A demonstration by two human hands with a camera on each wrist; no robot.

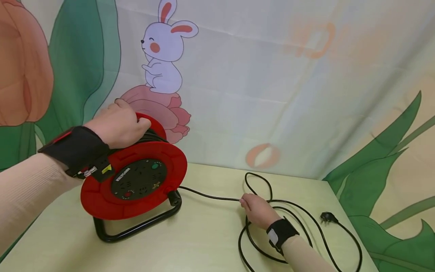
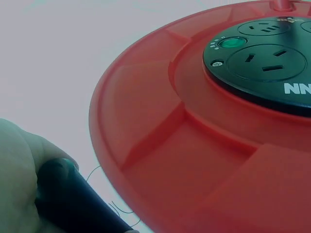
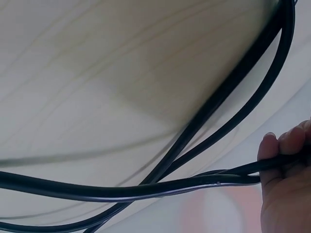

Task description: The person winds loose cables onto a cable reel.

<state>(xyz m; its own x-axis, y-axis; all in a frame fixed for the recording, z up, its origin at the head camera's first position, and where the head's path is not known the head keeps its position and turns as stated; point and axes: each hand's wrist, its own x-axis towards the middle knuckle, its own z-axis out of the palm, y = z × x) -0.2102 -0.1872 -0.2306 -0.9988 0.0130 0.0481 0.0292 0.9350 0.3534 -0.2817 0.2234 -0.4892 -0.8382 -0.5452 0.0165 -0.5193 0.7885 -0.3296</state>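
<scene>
A red cable reel [image 1: 136, 211] with a black socket panel [image 1: 139, 179] stands on a black tubular frame [image 1: 136, 228] at the left of the table. My left hand [image 1: 119, 124] grips its black handle [image 2: 73, 199] at the top; in the left wrist view the thumb and fingers curl round it. From the reel a black cable [image 1: 210, 196] runs right to my right hand [image 1: 259, 211], whose fingers curl round it, as the right wrist view confirms. Beyond that hand the cable lies in loose loops [image 1: 302, 211], ending in a black plug [image 1: 327, 217].
The pale table [image 1: 204, 234] ends at the right in front of a printed curtain [image 1: 238, 94] with a rabbit and leaves. A crank knob [image 1: 174, 197] sticks out from the reel's face at lower right. Loops of cable spread over the table's right side.
</scene>
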